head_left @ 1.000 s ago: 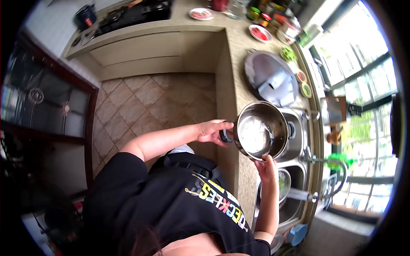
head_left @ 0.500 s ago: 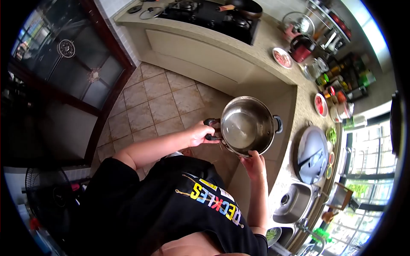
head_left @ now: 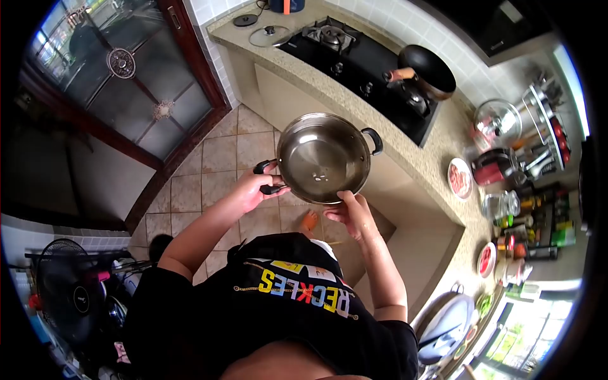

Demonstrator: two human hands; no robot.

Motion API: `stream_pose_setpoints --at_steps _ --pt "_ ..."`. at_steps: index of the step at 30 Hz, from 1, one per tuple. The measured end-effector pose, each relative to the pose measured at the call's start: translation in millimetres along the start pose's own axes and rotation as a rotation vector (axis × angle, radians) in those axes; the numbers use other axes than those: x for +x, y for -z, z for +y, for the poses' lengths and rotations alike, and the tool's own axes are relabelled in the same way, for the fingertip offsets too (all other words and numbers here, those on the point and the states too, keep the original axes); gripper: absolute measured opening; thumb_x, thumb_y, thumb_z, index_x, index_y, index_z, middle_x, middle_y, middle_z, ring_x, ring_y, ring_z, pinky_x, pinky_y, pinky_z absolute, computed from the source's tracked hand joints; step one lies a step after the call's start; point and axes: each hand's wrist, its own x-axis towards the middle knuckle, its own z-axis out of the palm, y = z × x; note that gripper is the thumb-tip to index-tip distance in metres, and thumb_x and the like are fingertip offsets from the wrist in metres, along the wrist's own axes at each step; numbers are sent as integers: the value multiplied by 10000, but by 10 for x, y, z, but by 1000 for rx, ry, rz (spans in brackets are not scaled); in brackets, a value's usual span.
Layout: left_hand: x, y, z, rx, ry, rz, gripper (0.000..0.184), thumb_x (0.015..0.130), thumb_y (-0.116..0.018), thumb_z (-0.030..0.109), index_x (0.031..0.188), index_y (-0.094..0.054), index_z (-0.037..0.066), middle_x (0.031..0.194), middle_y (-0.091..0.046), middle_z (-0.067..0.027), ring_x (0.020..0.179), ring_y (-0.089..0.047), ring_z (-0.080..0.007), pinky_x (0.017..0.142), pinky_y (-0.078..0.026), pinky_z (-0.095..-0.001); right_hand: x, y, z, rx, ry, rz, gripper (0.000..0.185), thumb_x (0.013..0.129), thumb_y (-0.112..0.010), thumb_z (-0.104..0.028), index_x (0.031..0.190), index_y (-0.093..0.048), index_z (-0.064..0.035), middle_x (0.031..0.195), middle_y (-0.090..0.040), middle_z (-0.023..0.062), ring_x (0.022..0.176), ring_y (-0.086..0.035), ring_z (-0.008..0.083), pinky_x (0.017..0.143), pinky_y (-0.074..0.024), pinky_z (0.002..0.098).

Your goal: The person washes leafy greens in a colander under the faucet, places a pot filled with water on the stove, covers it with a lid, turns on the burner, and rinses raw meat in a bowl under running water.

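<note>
Steel pot (head_left: 324,155) is in midair, short of the worktop (head_left: 437,166). Left hand (head_left: 252,192) has its fingers round one black handle (head_left: 271,189), right hand (head_left: 351,215) grips the rim. Probably rigid, lightish, slick if wet; I'd grab both handles.

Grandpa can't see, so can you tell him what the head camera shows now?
A metal pot: the left hand holds its black handle, the right hand its rim. Beyond, a black pan sits on a stove.
</note>
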Motion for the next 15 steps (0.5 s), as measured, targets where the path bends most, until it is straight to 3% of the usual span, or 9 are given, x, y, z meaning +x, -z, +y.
stream_pose_setpoints --at_steps 7,9,12,15 --pt "963 8 747 -30 -120 74 634 709 -440 -38 1332 -339 23 1122 -579 -229 997 -602 -343 890 -488 -388 1160 -160 -1008 -123 21 -140 443 894 -450 -237 1102 -419 153 917 -599 241 719 -654 263 626 -574 303" --pt "1272 7 966 -30 -162 56 468 701 -437 -44 1161 -427 38 1106 -581 -225 992 -604 -335 878 -490 -379 1494 -229 -1251 -74 103 -140 465 899 -469 -237 1192 -331 97 969 -582 218 727 -659 251 616 -578 290" --pt "1823 110 1381 -7 -215 -91 380 697 -447 -44 1064 -443 55 1111 -576 -194 996 -598 -310 891 -487 -391 1934 -375 -1579 -67 134 -127 425 904 -416 -193 1216 -331 82 1001 -591 216 793 -658 259 666 -573 309" --pt "2337 122 1813 -17 -184 -41 361 697 -460 -44 1042 -447 61 1105 -577 -186 998 -598 -305 890 -490 -408 2437 -478 -1881 -77 156 -94 416 900 -383 -162 1232 -324 81 1012 -595 217 840 -654 270 719 -566 330"
